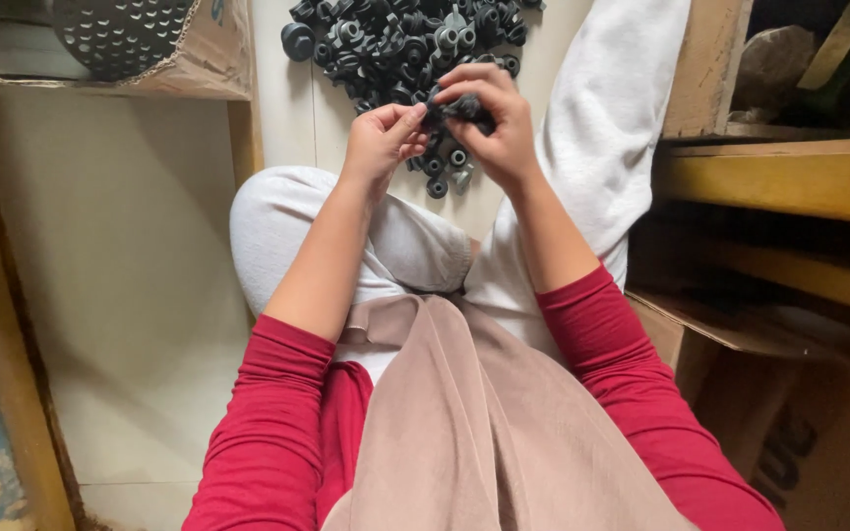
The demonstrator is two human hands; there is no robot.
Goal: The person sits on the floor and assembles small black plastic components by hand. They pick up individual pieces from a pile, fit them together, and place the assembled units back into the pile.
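My left hand (pixel 381 140) and my right hand (pixel 494 123) meet just above my lap, over the near edge of a heap of small black rubber parts (pixel 400 44) on the pale floor. Both hands pinch one small black rubber part (pixel 453 106) between the fingertips; my right hand wraps most of it and my left thumb and forefinger press on its left end. A few loose black parts (pixel 445 169) lie directly under my hands. I sit on the floor in white trousers and red sleeves.
A cardboard box (pixel 204 59) with a perforated dark metal piece (pixel 120 34) sits at the upper left on a wooden shelf. Wooden shelving (pixel 779 177) and another cardboard box (pixel 799 433) stand close on the right. Pale tiled floor (pixel 120 275) stretches to my left.
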